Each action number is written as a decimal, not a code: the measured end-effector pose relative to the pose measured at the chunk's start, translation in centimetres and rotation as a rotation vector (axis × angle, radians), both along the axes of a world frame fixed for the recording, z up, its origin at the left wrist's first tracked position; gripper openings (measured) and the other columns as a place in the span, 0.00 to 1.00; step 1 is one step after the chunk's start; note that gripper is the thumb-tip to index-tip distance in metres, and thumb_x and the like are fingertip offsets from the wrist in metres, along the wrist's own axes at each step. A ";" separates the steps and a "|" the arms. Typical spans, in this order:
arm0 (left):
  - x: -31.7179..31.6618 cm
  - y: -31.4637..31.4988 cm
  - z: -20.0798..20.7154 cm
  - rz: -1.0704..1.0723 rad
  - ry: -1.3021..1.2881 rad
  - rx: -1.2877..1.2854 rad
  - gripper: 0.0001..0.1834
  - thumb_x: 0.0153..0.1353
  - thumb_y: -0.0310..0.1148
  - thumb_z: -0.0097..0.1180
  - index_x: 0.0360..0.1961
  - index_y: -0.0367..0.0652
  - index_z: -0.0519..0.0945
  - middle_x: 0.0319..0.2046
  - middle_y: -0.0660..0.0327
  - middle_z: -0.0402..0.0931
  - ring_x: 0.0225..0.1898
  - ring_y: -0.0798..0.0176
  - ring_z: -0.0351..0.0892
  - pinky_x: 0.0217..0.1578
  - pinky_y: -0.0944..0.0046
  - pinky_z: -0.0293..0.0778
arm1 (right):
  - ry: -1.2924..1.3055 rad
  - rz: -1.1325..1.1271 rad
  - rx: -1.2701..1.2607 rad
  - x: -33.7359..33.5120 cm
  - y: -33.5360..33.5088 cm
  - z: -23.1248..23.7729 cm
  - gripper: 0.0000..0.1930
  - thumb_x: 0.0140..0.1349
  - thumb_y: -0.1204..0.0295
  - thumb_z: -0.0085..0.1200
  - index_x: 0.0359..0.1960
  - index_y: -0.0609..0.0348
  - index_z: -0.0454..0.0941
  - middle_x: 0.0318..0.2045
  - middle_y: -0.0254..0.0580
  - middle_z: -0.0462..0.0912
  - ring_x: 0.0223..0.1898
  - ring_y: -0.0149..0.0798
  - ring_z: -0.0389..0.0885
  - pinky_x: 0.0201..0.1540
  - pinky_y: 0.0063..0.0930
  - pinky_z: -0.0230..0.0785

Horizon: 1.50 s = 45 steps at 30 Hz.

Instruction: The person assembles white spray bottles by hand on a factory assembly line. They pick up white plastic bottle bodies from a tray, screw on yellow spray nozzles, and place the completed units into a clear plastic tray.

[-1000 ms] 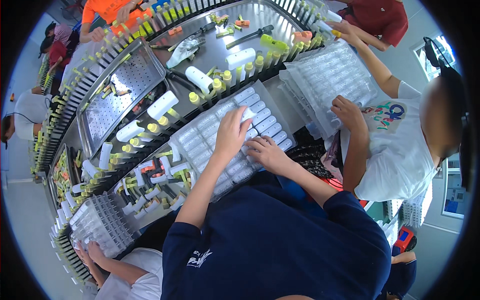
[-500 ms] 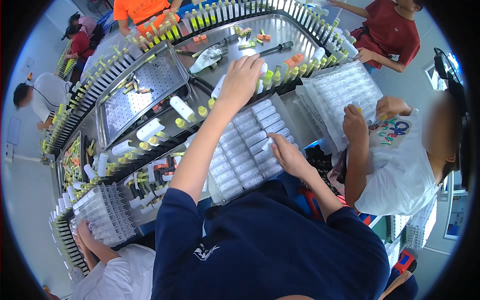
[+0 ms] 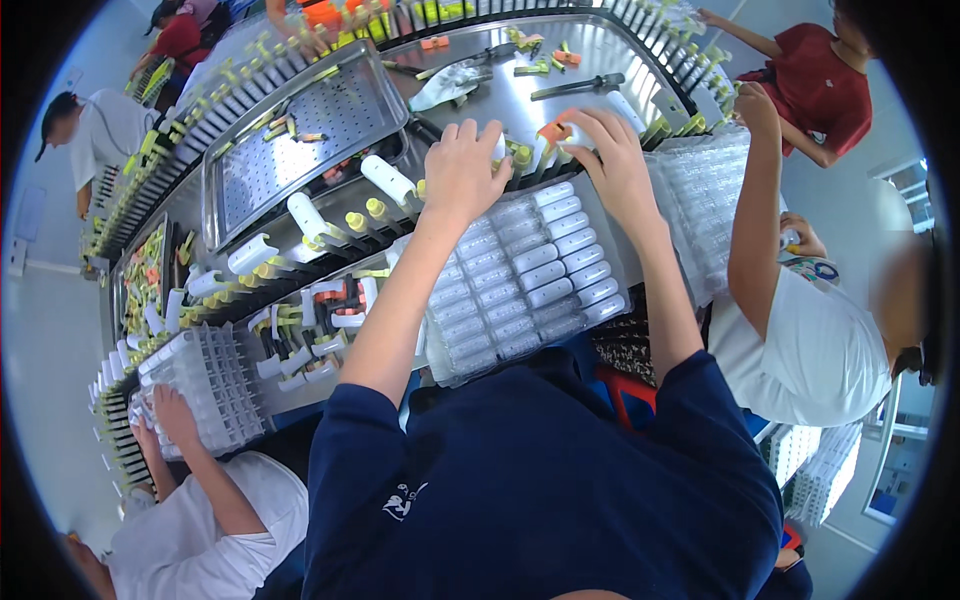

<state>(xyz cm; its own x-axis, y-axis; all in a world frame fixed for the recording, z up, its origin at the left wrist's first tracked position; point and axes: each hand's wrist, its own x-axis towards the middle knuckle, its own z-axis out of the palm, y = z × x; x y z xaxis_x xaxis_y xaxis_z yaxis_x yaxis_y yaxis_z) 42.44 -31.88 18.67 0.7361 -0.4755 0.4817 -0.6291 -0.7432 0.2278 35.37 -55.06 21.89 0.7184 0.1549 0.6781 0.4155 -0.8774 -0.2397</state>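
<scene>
Here, both hands are stretched forward past the clear tray of white tubes (image 3: pixel 520 275) to the row of parts on the moving line. The left hand (image 3: pixel 462 172) lies palm down, its fingers loosely curled over the yellow-green capped pieces (image 3: pixel 520 152) at the far edge of the tray; whether it pinches one I cannot tell, since the palm hides the fingertips. The right hand (image 3: pixel 612 150) reaches just beside it, fingers bent around a small orange piece (image 3: pixel 553 130) and a white one, seemingly closing on them.

The tray sits on the steel tabletop (image 3: pixel 590 60) directly below both forearms, most of its slots filled with capped white tubes lying in rows. To the left, more white tubes (image 3: pixel 388 180) stand tilted on the line's holders, with a perforated metal tray (image 3: pixel 300 140) beyond. On the right, a co-worker's arm (image 3: pixel 750 210) extends over a second clear tray (image 3: pixel 700 190).

The risk, as I judge it: with both forearms hovering over the filled tray, a sleeve or wrist dropping could knock tubes out of their slots, and a hurried grab at the crowded row could tip neighbouring pieces.
</scene>
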 end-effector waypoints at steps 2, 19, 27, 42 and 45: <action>-0.1 1.4 0.0 0.013 -0.042 -0.026 0.25 0.58 0.41 0.71 0.55 0.47 0.79 0.44 0.56 0.76 0.49 0.49 0.78 0.46 0.50 0.79 | 0.049 0.190 -0.049 3.8 0.2 0.1 0.20 0.67 0.64 0.64 0.59 0.55 0.81 0.55 0.46 0.83 0.58 0.54 0.79 0.64 0.47 0.70; -8.8 -3.8 -18.1 -0.147 0.230 -0.100 0.25 0.69 0.36 0.54 0.66 0.42 0.78 0.60 0.42 0.79 0.64 0.38 0.76 0.66 0.40 0.68 | 0.162 0.237 -0.203 2.5 14.0 -6.1 0.34 0.64 0.53 0.67 0.71 0.42 0.71 0.77 0.38 0.67 0.81 0.52 0.57 0.77 0.70 0.52; -11.4 -2.6 -15.9 -0.247 0.131 0.074 0.23 0.69 0.41 0.55 0.62 0.46 0.80 0.57 0.48 0.77 0.61 0.42 0.73 0.68 0.32 0.60 | 0.359 0.250 0.126 -10.5 9.8 -8.2 0.29 0.64 0.71 0.65 0.68 0.51 0.75 0.69 0.47 0.75 0.68 0.58 0.75 0.71 0.53 0.67; -10.9 -0.8 -8.5 -0.132 0.357 -0.152 0.19 0.66 0.31 0.57 0.55 0.33 0.77 0.44 0.43 0.83 0.46 0.42 0.84 0.52 0.46 0.78 | 0.652 -0.003 -0.014 -16.5 4.9 -14.2 0.25 0.59 0.74 0.66 0.59 0.51 0.79 0.58 0.37 0.80 0.63 0.46 0.77 0.62 0.44 0.71; -9.9 1.8 -5.3 -0.060 0.169 -0.349 0.23 0.68 0.36 0.62 0.59 0.35 0.77 0.44 0.45 0.83 0.45 0.41 0.84 0.45 0.45 0.80 | 0.591 0.007 -0.003 -16.3 4.8 -14.6 0.24 0.58 0.74 0.66 0.58 0.48 0.81 0.54 0.35 0.81 0.61 0.44 0.78 0.60 0.42 0.71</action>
